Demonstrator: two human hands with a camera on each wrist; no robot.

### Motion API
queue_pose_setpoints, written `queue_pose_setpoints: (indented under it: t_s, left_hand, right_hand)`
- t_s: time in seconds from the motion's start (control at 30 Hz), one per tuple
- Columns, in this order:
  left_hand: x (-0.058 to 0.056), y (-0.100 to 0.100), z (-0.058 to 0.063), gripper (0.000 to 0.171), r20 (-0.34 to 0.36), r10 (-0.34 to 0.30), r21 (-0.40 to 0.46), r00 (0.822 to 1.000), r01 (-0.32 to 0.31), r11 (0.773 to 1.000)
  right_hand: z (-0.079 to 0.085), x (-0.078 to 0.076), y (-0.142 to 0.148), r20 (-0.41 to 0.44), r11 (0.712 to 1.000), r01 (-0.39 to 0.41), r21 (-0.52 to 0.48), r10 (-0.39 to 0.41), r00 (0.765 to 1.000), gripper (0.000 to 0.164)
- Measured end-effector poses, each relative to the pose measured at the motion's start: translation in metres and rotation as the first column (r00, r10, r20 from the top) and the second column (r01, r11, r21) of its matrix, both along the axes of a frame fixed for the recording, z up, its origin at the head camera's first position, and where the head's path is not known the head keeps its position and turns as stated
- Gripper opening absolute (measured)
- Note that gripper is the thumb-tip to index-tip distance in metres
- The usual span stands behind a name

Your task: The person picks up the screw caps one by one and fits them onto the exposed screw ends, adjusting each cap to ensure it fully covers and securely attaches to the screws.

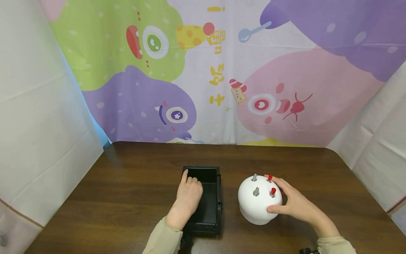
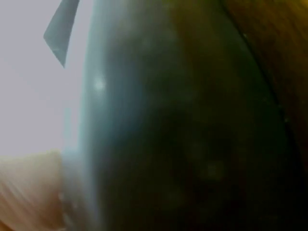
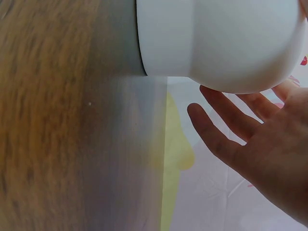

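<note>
"Sleeves point(image 1: 163, 240) nearest, pale and loose. And next?"

"Left hand point(image 1: 189, 195) at the left wall of a black box point(image 1: 208, 203), index finger point(image 1: 184, 176) straight, toward the far left corner. Other fingers bent, thumb out of sight. Gripping the wall or merely resting there? Cannot tell, with the left wrist view mostly dark blur."

"And right hand point(image 1: 296, 203)?"

"Grasping a white tub point(image 1: 257, 210) from the right, thumb point(image 1: 277, 209) on the near flank, fingers round the back. Just right of the box, apart from it, at the table point(image 1: 133, 197). Upright, by the look of it; base touching or barely off, hard to say."

"Best way with something so smooth and round?"

"Judging by shape, thumb and fingers spread across the widest part, not on the pegs. Red pegs point(image 1: 273, 191) close to the grip, grey pegs point(image 1: 256, 191) farther left: better not to knock either pair. In the right wrist view, one fingertip clear of the surface, so probably worth bringing in for a surer hold."

"And the box?"

"Light, even pressure, to avoid any skid."

"Farthest off?"

"Cartoon curtain point(image 1: 228, 127), beyond the table's back edge."
</note>
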State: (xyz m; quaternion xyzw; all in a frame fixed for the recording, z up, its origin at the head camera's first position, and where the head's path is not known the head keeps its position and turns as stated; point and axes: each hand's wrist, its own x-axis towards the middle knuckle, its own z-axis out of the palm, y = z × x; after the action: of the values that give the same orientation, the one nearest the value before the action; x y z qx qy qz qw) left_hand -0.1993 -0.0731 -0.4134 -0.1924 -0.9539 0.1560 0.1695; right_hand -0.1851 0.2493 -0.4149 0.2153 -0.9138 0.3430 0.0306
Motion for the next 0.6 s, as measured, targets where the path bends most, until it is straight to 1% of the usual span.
queue_pose_setpoints:
  t_s: [0.13,0.23,0.5,0.6]
  left_hand:
    - [0.0011,0.0004,0.0016,0.009,-0.049,-0.025,0.020,0.999,0.026,0.999]
    - [0.0016,0.0012,0.0030,0.009,-0.066,-0.035,0.033,0.997,0.038,0.999]
    - [0.0018,0.0037,0.0068,0.015,-0.070,-0.047,0.042,0.996,0.050,0.998]
    - [0.0021,0.0042,0.0074,0.014,-0.079,-0.055,0.053,0.995,0.059,0.997]
  right_hand:
    - [0.0006,0.0005,0.0000,0.011,1.000,-0.005,-0.014,0.005,1.000,0.088]
    - [0.0006,0.0006,0.0002,0.021,1.000,-0.009,-0.019,0.009,1.000,0.089]
    - [-0.0003,-0.0004,0.0006,0.010,1.000,-0.009,-0.013,0.009,1.000,0.089]
    - [-0.0003,-0.0004,0.0004,0.006,1.000,-0.009,-0.012,0.009,1.000,0.089]
